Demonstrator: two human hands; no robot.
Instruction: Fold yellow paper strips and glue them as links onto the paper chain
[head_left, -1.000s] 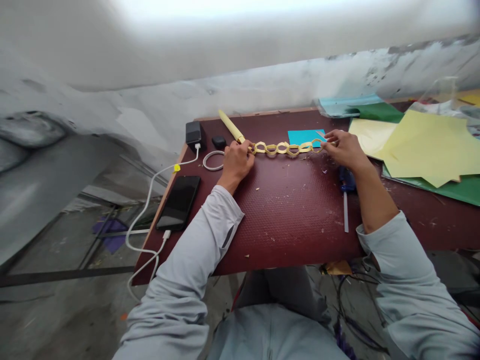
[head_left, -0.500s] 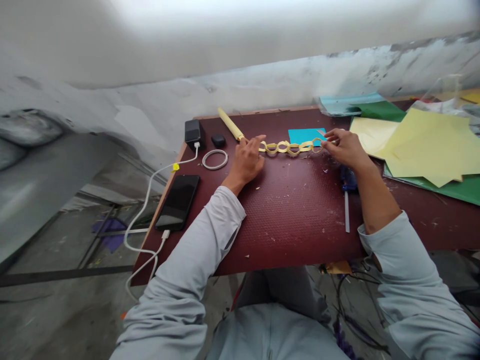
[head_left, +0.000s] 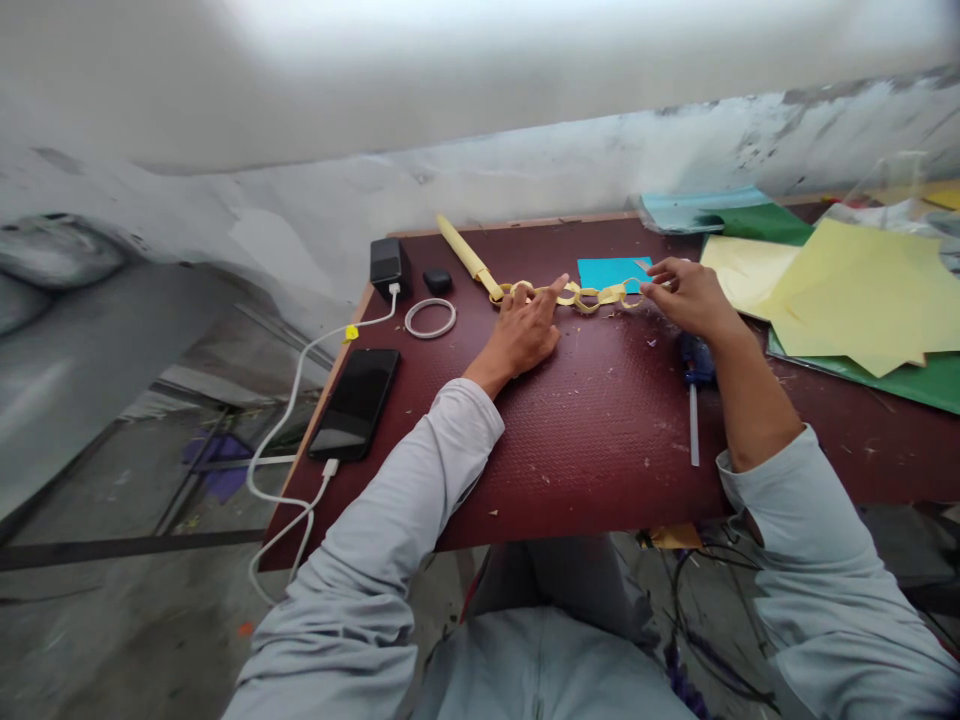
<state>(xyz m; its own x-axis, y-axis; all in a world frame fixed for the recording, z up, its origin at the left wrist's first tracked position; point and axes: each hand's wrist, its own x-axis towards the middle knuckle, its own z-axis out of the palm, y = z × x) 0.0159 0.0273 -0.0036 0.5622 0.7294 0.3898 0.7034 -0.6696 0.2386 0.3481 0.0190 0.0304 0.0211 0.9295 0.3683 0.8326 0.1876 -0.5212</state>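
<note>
A yellow paper chain of several linked rings lies across the table. Over its left part is my left hand, fingers spread and index finger stretched to the right, touching or just above the rings. My right hand pinches the chain's right end between thumb and fingers. A rolled yellow paper tube joins or touches the chain's left end; I cannot tell which. Behind the chain, close to my right fingers, lies a blue paper piece. Below my right wrist rests a blue glue gun with a whitish glue stick.
On the left are a black phone with a white cable, a black charger, a small black case and a white ring. Yellow paper sheets and green sheets pile up at the right. A wall stands behind the table.
My left hand has moved right along the chain, uncovering its left end by the tube. My right hand stays at the right end.
</note>
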